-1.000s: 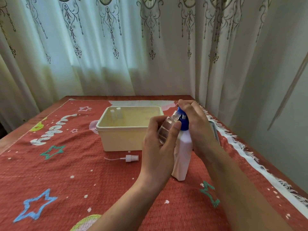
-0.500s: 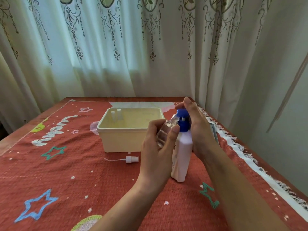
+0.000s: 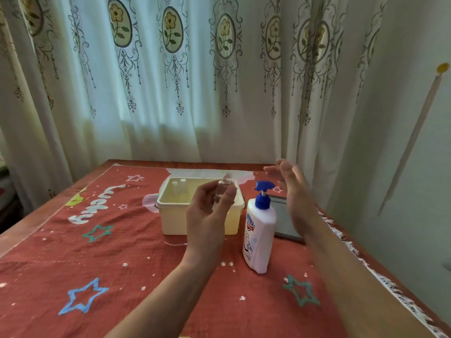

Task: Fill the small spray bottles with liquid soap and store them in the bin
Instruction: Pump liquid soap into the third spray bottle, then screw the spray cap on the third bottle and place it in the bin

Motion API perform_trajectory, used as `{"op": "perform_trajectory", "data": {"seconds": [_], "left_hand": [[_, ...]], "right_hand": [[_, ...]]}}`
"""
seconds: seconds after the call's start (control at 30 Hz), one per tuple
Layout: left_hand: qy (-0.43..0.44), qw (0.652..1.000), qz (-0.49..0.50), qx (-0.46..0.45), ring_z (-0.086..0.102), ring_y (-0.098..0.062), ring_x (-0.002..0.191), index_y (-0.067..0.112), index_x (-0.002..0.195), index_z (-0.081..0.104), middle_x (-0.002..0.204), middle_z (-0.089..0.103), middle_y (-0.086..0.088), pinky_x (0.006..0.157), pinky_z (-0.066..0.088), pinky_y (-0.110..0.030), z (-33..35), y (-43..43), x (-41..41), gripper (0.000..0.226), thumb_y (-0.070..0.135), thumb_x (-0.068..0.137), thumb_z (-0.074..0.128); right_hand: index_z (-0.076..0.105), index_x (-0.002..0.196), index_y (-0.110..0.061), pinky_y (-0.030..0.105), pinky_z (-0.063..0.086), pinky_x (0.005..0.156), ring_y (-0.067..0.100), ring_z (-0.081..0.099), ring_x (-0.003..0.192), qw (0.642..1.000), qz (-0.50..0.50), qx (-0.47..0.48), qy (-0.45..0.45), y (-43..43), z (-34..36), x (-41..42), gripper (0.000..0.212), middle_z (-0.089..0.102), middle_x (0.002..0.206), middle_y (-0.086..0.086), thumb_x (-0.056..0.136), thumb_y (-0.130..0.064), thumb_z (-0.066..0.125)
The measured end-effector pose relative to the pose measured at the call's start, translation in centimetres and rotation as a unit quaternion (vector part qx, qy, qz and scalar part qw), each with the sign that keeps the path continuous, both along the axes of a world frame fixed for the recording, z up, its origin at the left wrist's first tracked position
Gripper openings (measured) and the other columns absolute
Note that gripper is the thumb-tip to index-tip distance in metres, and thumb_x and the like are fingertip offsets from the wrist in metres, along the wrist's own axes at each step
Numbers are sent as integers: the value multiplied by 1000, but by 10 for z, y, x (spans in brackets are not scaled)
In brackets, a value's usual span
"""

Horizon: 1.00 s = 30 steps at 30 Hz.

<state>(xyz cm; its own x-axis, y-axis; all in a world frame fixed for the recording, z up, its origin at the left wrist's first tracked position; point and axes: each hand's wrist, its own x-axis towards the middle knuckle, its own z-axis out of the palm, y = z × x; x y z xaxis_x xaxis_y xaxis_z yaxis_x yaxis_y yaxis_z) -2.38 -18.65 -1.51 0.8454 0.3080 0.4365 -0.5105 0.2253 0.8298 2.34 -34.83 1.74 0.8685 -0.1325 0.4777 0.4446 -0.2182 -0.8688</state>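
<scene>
Waiting at 11 o'clock, the bin sits behind the left hand, whose fingers grip the small bottle, now pulled upright from the spout. At its 3 o'clock stands the soap bottle. The right hand has lifted off, fingers straight. Filling looks done, and capping likely comes next.

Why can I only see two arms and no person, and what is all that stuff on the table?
The camera sits on the person's head and looks down, so you see only their arms, as if through their eyes. There is no machine here, just bare hands. The left hand holds a small clear spray bottle with its top off. The right hand is open and holds nothing, near the blue pump of a white soap bottle. On the red star-patterned cloth stands a cream bin with two small white-capped bottles inside. A dark flat screen lies just beyond the soap bottle.
</scene>
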Motion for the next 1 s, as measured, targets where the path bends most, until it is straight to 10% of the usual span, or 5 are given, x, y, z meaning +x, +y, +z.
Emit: {"op": "perform_trajectory", "data": {"seconds": [0.4, 1.0], "left_hand": [[26, 999, -3, 20, 74, -17, 96, 15, 110, 64, 101, 77, -2, 85, 56, -31, -12, 57, -20, 31, 20, 82, 76], [66, 985, 11, 161, 73, -19, 104, 17, 106, 57, 106, 76, -6, 93, 56, -41, -96, 120, 38, 28, 6, 86, 74]], "right_hand": [[62, 107, -13, 15, 38, 98, 7, 50, 113, 926, -49, -267, -262, 81, -1, -42, 20, 54, 116, -2, 92, -4, 55], [59, 102, -14, 40, 45, 90, 21, 55, 101, 898, 96, -430, -18, 107, -138, 30, 21, 56, 106, 3, 90, -31, 62]]}}
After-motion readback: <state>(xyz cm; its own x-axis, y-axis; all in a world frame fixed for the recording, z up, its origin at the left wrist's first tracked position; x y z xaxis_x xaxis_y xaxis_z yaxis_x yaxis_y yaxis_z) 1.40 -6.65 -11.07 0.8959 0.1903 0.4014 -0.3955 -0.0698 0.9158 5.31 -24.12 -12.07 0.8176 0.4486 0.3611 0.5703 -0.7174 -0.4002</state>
